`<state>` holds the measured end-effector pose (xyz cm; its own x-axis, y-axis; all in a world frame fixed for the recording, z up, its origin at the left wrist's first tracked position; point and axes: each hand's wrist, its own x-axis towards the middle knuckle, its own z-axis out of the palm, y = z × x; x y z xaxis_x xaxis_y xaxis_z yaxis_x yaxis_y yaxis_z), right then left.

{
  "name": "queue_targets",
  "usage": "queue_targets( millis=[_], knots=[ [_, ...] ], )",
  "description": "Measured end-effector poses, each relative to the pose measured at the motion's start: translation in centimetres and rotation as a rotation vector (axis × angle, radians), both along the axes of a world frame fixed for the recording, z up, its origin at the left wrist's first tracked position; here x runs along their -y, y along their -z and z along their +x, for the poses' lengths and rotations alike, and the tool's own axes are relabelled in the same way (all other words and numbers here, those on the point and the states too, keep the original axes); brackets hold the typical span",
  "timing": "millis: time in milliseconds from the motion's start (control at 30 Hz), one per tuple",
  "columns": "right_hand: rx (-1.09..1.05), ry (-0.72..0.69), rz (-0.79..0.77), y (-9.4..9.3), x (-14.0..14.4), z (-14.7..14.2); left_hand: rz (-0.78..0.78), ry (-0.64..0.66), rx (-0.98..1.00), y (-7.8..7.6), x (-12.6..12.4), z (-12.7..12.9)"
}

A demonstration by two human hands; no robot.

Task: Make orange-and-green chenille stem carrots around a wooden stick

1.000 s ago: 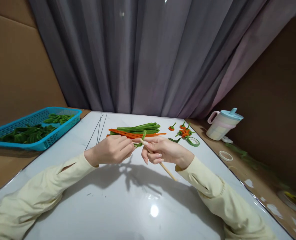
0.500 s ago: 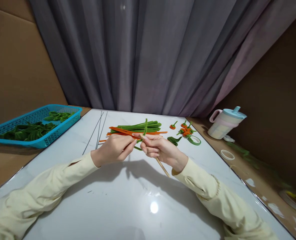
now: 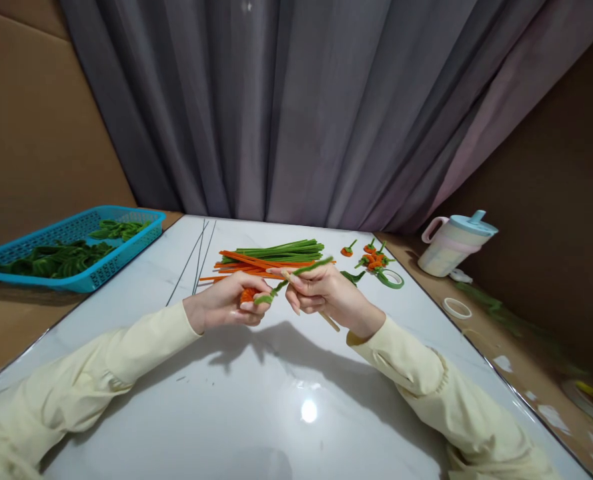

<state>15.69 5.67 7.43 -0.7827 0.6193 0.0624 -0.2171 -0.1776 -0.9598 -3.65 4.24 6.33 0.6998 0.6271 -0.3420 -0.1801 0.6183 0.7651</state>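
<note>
Turning over since half a second ago, the left hand (image 3: 221,300) now shows the orange piece (image 3: 247,295) in its grip, and the green strip (image 3: 313,267) that stood upright swings down toward the right. We have the left fingers closed around that orange piece, thumb toward the strip's near end, seemingly to steady it. Over on the other side, the right hand (image 3: 333,297) pinches the wooden stick (image 3: 331,323) between thumb and fingers, its lower end poking out below the palm. Up top, the strip crosses near the stick's tip, perhaps so the stick can serve as a firm form; whether the strip wraps it, I can't tell.

Both hands work in the air above the white table (image 3: 201,413), just this side of the green stems (image 3: 291,251) and orange stems (image 3: 246,261), which lie bundled by colour, presumably for easy picking. Off to the right sit the small orange pieces with green tops (image 3: 375,260), gathered beside the tape roll (image 3: 392,286), likely kept out of the hands' way. And out left, the blue basket (image 3: 91,283) corrals the green leaves (image 3: 59,260), probably so they don't scatter.
</note>
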Motion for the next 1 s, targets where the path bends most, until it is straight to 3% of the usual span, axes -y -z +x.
queue_targets(
  millis=[267, 467, 800, 1000],
  knots=[
    [0.048, -0.036, 0.099, -0.2, -0.9, 0.6, -0.01, -0.126, 0.062, -0.4, 0.1, 0.2],
    [0.15, 0.009, 0.147, -0.3, -1.0, 0.7, -0.025, -0.146, 0.008, -0.1, 0.0, 0.2],
    [0.159, 0.076, 0.051, -0.3, -1.0, 0.9, 0.048, -0.102, -0.033, 0.7, -0.8, 0.0],
    [0.137, 0.108, 0.174, -0.2, -1.1, 0.7, 0.002, -0.114, -0.014, 0.4, -0.5, 0.0]
  ],
)
